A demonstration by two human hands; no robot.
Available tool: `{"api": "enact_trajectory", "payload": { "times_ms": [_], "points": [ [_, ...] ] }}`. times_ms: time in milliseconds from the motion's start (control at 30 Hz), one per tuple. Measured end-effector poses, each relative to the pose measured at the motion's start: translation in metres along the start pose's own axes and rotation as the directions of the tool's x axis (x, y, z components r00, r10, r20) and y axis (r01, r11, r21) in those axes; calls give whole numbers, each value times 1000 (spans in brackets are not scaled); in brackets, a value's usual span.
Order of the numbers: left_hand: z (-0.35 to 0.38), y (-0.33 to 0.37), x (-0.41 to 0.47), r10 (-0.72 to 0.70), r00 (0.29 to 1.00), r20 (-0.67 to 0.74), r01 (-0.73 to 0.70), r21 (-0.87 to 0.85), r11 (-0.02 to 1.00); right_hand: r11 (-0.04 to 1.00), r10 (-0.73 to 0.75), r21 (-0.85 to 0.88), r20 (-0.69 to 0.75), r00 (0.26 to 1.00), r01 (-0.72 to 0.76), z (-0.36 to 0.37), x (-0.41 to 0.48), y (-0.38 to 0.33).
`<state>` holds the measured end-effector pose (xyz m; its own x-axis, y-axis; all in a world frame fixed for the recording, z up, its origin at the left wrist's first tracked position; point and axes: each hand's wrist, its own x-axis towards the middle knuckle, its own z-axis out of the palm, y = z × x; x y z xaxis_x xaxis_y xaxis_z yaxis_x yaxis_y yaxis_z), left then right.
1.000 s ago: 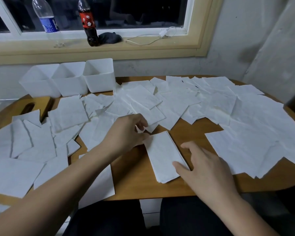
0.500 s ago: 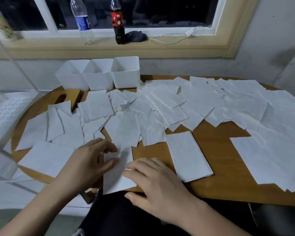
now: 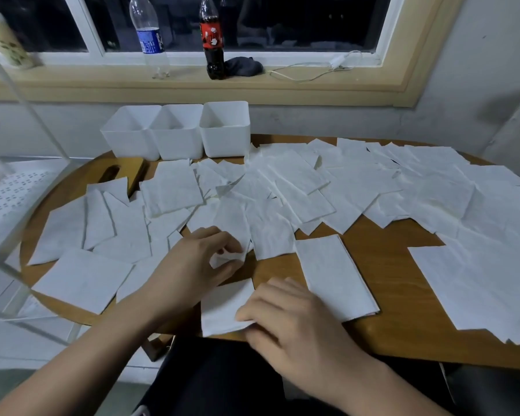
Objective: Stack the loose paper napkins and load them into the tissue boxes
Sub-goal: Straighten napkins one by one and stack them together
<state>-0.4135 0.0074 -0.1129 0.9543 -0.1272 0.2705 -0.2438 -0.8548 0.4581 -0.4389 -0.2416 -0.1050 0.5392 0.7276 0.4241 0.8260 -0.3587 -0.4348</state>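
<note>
Wooden worktop [image 3: 388, 265], loose napkins [image 3: 357, 187] strewn edge to edge; three white tissue boxes [image 3: 177, 139] line the far-left edge; a neat stack [image 3: 333, 274] sits near the front edge. Beside it, one napkin [image 3: 219, 307]: left hand [image 3: 192, 265] pinches its far corner, right hand [image 3: 291, 325] grips its near side.
</note>
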Motion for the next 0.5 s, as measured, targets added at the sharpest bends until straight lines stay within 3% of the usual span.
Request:
{"api": "enact_trajectory", "payload": {
  "times_ms": [133, 300, 500],
  "points": [
    [9, 14, 27, 66, 997, 50, -67, 28, 997, 981, 153, 130, -75, 985, -142, -52, 1, 9],
    [28, 28, 48, 129, 983, 130, -148, 148, 978, 866, 441, 283, -41, 897, -413, -103, -5, 32],
    [32, 35, 59, 148, 982, 116, -173, 246, 954, 734, 497, 499, 71, 865, -462, -140, -7, 39]
  ]
}}
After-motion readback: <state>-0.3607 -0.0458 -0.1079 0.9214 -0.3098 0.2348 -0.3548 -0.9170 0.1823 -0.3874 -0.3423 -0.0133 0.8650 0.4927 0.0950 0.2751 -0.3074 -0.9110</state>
